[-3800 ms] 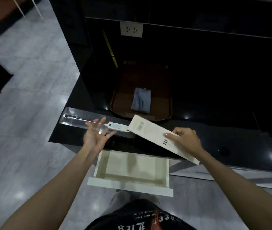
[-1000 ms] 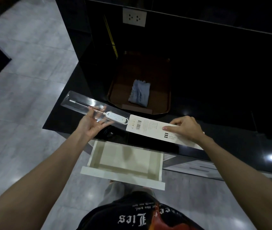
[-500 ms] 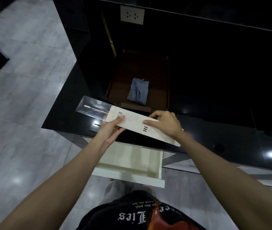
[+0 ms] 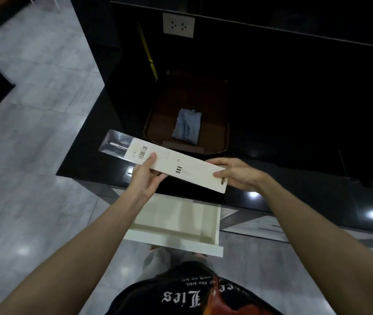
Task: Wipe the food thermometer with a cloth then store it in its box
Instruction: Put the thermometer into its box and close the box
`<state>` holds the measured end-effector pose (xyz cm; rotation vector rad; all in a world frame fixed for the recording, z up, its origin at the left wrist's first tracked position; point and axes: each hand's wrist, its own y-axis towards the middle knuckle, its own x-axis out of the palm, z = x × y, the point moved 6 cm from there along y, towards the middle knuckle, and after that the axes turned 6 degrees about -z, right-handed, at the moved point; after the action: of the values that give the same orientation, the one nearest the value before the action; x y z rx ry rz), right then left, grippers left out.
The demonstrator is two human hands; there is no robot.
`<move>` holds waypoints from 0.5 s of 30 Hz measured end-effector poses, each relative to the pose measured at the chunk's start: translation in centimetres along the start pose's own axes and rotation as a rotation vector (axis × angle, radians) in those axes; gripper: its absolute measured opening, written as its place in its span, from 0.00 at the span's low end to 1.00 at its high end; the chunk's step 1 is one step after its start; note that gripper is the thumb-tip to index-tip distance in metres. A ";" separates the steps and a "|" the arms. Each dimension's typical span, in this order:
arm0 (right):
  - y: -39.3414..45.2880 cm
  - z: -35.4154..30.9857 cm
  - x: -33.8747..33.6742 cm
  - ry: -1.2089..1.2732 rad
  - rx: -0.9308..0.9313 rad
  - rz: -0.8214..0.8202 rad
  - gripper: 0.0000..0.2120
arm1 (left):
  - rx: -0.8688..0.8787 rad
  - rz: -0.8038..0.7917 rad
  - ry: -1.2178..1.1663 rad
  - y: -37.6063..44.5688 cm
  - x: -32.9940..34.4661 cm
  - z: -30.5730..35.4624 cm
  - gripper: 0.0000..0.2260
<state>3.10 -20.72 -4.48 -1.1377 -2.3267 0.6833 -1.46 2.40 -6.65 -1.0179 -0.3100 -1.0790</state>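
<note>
A long white cardboard box is held level above the black counter's front edge. My left hand grips its lower left side and my right hand grips its right end. A clear plastic tray sticks out of the box's left end, and only the thermometer's thin metal probe tip shows inside it; the rest is hidden in the box. A folded grey-blue cloth lies on the brown serving tray behind the box.
Below my hands a cream drawer stands pulled out from under the glossy black counter. A white wall socket is on the dark back panel. Grey tiled floor lies to the left.
The clear tray with the thermometer has slid further into the box, so less sticks out at the left. My right hand has shifted to the box's right end.
</note>
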 end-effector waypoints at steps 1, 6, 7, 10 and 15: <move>0.1 -0.1 0.4 -0.007 -0.012 -0.008 0.21 | -0.012 -0.003 0.002 -0.2 0.3 -0.5 0.10; 0.5 -0.9 1.0 -0.154 -0.050 0.088 0.15 | -0.022 -0.020 0.105 -0.8 1.8 -2.5 0.12; 0.5 -1.0 0.8 -0.198 -0.048 0.118 0.15 | -0.019 -0.014 0.103 -0.8 1.8 -2.8 0.12; 0.5 -0.7 0.3 -0.329 -0.031 0.200 0.16 | -0.013 -0.003 0.088 -1.2 2.0 -3.4 0.12; 0.4 -0.4 0.6 -0.462 -0.047 0.261 0.16 | -0.011 0.039 0.027 -2.2 1.6 -4.3 0.12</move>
<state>3.24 -19.97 -4.27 -1.4464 -2.5998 1.0888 -3.63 -2.20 -6.75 -1.0149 -0.2617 -1.0593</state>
